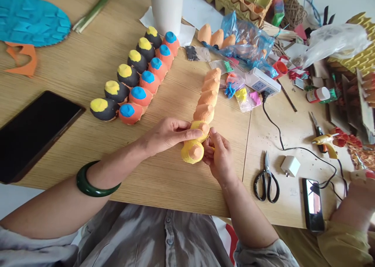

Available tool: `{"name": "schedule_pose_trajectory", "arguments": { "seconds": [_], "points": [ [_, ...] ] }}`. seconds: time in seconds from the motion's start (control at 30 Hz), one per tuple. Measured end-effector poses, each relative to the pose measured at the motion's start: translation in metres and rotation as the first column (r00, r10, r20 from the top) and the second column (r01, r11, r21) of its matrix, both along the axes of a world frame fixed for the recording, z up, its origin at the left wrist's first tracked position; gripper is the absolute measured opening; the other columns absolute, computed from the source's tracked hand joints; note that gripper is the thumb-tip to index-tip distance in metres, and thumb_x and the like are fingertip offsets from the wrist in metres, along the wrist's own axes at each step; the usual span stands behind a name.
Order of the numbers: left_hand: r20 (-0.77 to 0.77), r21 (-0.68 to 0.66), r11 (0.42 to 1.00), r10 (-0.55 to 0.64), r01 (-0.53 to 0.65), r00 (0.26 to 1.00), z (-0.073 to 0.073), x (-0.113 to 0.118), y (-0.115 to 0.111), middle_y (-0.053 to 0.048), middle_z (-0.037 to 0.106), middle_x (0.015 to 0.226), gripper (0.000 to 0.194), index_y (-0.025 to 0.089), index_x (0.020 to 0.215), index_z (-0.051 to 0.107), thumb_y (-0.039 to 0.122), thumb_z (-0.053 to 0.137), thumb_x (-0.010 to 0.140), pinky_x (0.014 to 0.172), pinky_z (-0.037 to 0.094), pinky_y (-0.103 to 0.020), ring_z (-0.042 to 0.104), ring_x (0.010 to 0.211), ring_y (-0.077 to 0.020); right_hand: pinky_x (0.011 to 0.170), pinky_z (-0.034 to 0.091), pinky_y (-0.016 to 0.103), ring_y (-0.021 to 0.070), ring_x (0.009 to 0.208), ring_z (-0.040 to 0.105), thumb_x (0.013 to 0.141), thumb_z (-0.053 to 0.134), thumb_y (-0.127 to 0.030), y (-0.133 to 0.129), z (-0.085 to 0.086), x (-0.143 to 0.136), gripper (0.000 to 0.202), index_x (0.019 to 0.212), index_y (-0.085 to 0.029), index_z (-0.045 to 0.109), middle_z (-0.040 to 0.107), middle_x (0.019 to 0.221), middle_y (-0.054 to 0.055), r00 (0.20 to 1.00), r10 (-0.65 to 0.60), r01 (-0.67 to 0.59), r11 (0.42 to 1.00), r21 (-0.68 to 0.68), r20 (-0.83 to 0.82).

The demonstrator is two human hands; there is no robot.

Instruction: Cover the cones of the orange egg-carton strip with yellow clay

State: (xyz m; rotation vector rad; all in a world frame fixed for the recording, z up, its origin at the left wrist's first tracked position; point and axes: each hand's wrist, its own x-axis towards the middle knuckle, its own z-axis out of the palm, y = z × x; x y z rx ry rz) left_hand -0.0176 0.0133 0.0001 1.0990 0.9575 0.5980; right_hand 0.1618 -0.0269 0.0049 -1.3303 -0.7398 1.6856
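A strip of orange egg-carton cups [207, 97] runs away from me on the table, its two nearest cups coated in yellow modelling clay [190, 154] with orange tips left bare. My left hand [170, 136] grips the strip from the left, thumb lying across the second cup and fingers behind it. On the other side, my right hand [219, 154] is closed against the edge of that cup, and a bit of yellow clay shows between its fingers. To the left stand a row of black cups with yellow tops [124, 77] and a row of orange-red cups with blue tops [148, 82].
A tablet [35, 136] lies at left, scissors [266, 181] and a phone [313, 204] at right. Clay bags [244, 99], a power strip [263, 81] with its cord, and a glue gun [325, 140] lie beyond. Another person's arm [359, 196] rests at far right.
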Motion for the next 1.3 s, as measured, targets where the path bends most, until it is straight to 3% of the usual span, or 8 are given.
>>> {"name": "schedule_pose_trajectory", "arguments": {
  "seconds": [0.17,0.3,0.4,0.73,1.07,1.3],
  "points": [
    [0.211,-0.135,0.986,-0.066,0.096,0.975,0.001,0.000,0.000,-0.006,0.082,0.111,0.042,0.015,0.112,0.081,0.052,0.074,0.092,0.088,0.055,-0.029,0.073,0.099,-0.0214,0.036,0.020,0.024,0.0070,0.043,0.020,0.082,0.073,-0.074,0.002,-0.001,0.001,0.066,0.057,-0.025,0.035,0.027,0.050,-0.009,1.000,0.009,-0.010,1.000,-0.014,-0.011],
    [0.157,-0.094,0.995,-0.021,0.036,0.987,-0.007,0.001,0.001,-0.005,0.081,0.096,0.042,0.015,0.097,0.083,0.055,0.083,0.083,0.082,0.054,-0.025,0.071,0.091,-0.0186,0.037,0.021,0.023,0.0071,0.044,0.020,0.083,0.072,-0.072,0.003,-0.002,0.003,0.065,0.058,-0.025,0.035,0.027,0.049,-0.009,1.000,0.006,-0.006,1.000,-0.011,-0.013],
    [0.209,-0.097,0.995,0.011,0.009,0.978,-0.012,0.002,0.002,-0.004,0.079,0.088,0.046,0.017,0.085,0.083,0.063,0.081,0.082,0.079,0.056,-0.026,0.071,0.084,-0.0179,0.038,0.020,0.023,0.0063,0.043,0.019,0.085,0.070,-0.071,0.003,-0.003,0.005,0.066,0.057,-0.024,0.034,0.024,0.049,-0.009,0.999,-0.002,0.002,1.000,-0.011,-0.039],
    [0.317,-0.060,0.998,0.010,0.009,0.948,-0.011,0.004,-0.002,-0.007,0.081,0.100,0.045,0.018,0.101,0.084,0.059,0.067,0.095,0.084,0.059,-0.031,0.074,0.094,-0.0234,0.039,0.020,0.023,0.0060,0.044,0.018,0.092,0.062,-0.068,0.001,-0.009,0.007,0.063,0.057,-0.024,0.032,0.024,0.052,-0.008,0.999,-0.038,0.040,0.996,0.079,-0.034],
    [0.307,-0.050,0.998,0.042,-0.027,0.951,-0.010,0.004,-0.005,-0.006,0.075,0.090,0.045,0.015,0.087,0.077,0.058,0.067,0.096,0.084,0.055,-0.030,0.068,0.089,-0.0205,0.042,0.021,0.021,0.0062,0.047,0.021,0.089,0.067,-0.072,-0.002,-0.020,0.010,0.058,0.067,-0.023,0.043,0.026,0.055,-0.009,0.996,-0.001,-0.019,0.976,0.218,0.091],
    [0.109,0.126,0.984,0.111,-0.125,0.988,-0.002,0.007,-0.007,0.000,0.061,0.074,0.045,0.017,0.070,0.064,0.056,0.068,0.093,0.076,0.048,-0.026,0.056,0.078,-0.0158,0.044,0.025,0.023,0.0064,0.049,0.025,0.093,0.066,-0.066,-0.003,-0.017,0.011,0.053,0.069,-0.021,0.052,0.034,0.057,-0.008,0.991,0.025,-0.066,0.949,0.308,0.135]
  ]
}}
